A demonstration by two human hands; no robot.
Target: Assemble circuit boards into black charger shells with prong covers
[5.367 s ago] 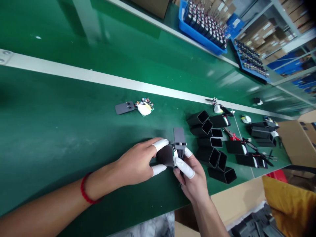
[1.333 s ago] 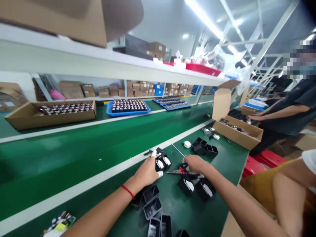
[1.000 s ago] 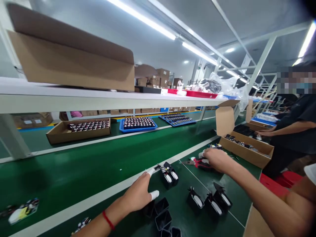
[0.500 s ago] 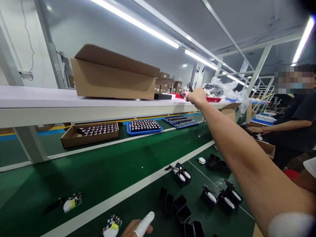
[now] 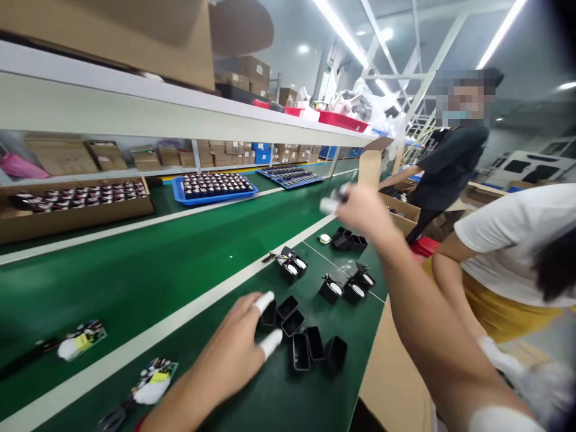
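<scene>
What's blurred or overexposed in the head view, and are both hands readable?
In the head view, the right hand is smeared, probably by motion, so its grip can't be read; in the head view, the left hand and nearby open black cases look fairly clear; in the head view, the ceiling light is blown out white.

I counted six hollow black cases [image 5: 300, 367] in the nearest cluster and five filled black cases [image 5: 332, 295] beyond. There were two circuit boards [image 5: 155, 381] with yellow patches, two loaded blue trays [image 5: 220, 198] and two people [image 5: 454, 156] close by; the farther hollow cases [image 5: 344, 242] were too small to tally.
</scene>
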